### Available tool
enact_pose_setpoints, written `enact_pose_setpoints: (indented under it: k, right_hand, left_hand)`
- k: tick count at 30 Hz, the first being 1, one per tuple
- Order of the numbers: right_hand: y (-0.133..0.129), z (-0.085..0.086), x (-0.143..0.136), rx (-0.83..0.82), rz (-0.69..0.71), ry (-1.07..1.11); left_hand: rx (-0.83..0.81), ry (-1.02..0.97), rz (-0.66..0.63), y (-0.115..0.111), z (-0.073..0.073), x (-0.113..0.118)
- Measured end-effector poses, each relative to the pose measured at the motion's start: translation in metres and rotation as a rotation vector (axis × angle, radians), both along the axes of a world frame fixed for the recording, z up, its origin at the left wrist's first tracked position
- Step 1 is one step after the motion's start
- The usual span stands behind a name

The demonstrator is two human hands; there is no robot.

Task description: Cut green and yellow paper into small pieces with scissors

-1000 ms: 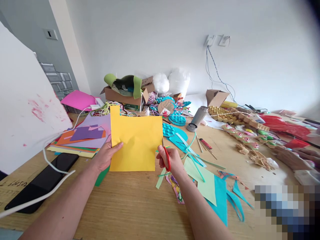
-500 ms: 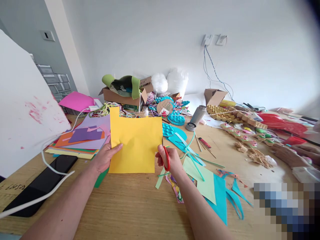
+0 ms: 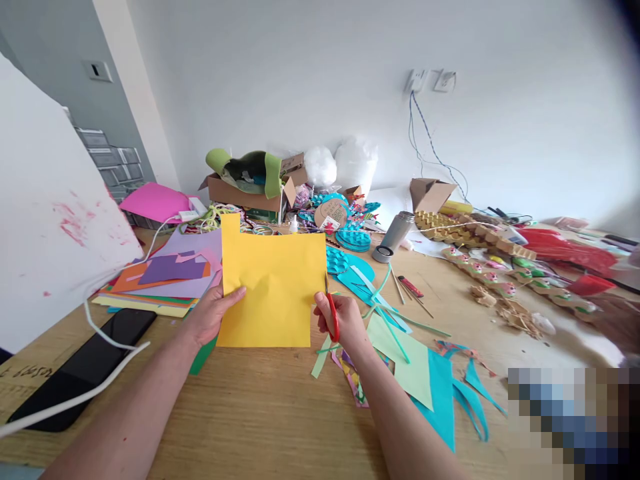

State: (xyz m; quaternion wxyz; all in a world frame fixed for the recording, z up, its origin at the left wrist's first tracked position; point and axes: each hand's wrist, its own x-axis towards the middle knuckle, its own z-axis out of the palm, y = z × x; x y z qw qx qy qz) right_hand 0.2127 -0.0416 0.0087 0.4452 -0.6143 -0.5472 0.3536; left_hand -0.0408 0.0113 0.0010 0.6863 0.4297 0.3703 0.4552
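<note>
Head view, the only one: left hand [image 3: 213, 315] grips the yellow sheet [image 3: 273, 290] at its left edge, thumb on the front face, other fingers hidden behind the paper. The sheet is held upright above the desk [image 3: 260, 413], over its middle and a bit toward the near edge. It has a notch cut out of the top, which leaves a tab sticking up at the top left corner.

Right hand [image 3: 340, 323] is curled closed through the red handles of the scissors [image 3: 331, 313]. The blades point up and sit at the sheet's right edge, about halfway up. Can't tell if the blades are parted or actually in the paper.

Toward the desk's left edge: a stack of coloured paper [image 3: 165, 280] with purple scraps on top, just left of the sheet. A black phone [image 3: 85, 367] lies nearer the near-left corner with a white cable [image 3: 107, 353] running over it. A white board [image 3: 45, 220] with pink smears leans in on the left.

Right of the right hand: light green and teal offcuts [image 3: 420, 373], flat on the desk. Further back, a metal flask [image 3: 395, 235] lies on its side.

Along the far edge, against the wall: an open cardboard box [image 3: 250, 190] stuffed with green material. Egg cartons [image 3: 470, 230] run toward the far-right corner.
</note>
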Motion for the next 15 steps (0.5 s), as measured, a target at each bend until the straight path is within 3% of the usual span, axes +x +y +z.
enact_pose_setpoints:
  k: [15]
  right_hand:
    - [0.0014,-0.0014,0.0009,-0.013,0.007,0.028]
  left_hand:
    - [-0.030,0.023,0.003,-0.0023,0.0036,0.0012]
